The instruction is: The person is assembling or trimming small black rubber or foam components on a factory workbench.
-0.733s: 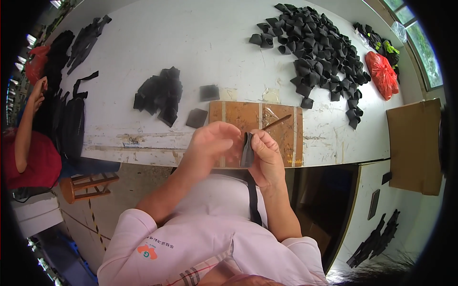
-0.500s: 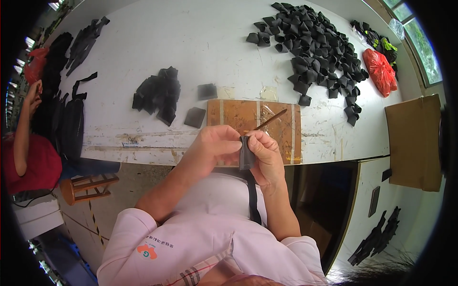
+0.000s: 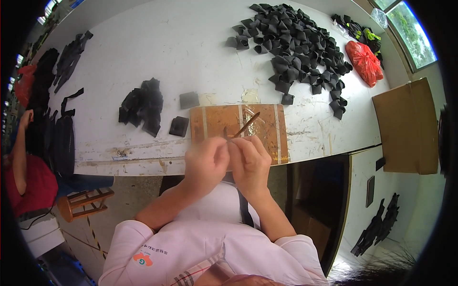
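Note:
Above the near edge of the table, my left hand (image 3: 206, 164) and my right hand (image 3: 250, 164) meet with their fingertips together. Motion blurs the left one slightly, but its fingers are pinched closed. A small dark fabric piece (image 3: 225, 132) shows a narrow tip between the hands; the rest of it is hidden by the fingers. From my right hand's closed fingers a thin brown stick (image 3: 247, 125) slants up to the right. Beneath lies a brown board (image 3: 197, 125) with strips of tape. Two flat black fabric pieces, one square (image 3: 189, 100) and one darker (image 3: 179, 127), sit left of it.
A black fabric pile (image 3: 141, 107) lies to the left, and a large heap of folded black pieces (image 3: 298, 45) at the far right. Beyond are a red plastic bag (image 3: 364, 63) and cardboard box (image 3: 405, 126). Another person (image 3: 31, 183) is at the far left by a wooden stool (image 3: 86, 204).
My hands have turned and drawn closer, so the dark piece that hung in plain sight is now mostly covered. The whole view has shifted slightly, and the darker loose piece looks different.

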Demonstrator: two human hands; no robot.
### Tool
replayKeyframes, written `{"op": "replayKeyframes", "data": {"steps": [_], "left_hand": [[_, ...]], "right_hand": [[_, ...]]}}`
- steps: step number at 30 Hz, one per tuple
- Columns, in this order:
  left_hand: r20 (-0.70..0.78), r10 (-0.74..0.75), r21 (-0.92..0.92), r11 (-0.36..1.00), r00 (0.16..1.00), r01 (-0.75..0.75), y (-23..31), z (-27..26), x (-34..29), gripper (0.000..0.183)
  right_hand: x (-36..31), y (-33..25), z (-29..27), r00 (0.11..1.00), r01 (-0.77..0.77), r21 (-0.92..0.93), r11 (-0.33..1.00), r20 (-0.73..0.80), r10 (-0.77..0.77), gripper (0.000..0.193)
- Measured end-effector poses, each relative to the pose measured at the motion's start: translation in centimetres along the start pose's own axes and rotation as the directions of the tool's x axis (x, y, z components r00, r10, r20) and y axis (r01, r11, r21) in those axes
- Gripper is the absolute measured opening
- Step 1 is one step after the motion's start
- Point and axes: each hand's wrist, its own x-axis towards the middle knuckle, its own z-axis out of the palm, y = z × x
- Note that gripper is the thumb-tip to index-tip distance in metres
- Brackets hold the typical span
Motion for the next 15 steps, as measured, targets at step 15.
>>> {"op": "replayKeyframes", "data": {"steps": [15], "left_hand": [[0.0,-0.138,-0.256,0.957,0.99,0.133,0.9,-0.1,1.6,0.011]], "right_hand": [[0.9,1.2,-1.5,0.68,-0.641,0.743,-0.192,0.666,0.308,0.02]]}}
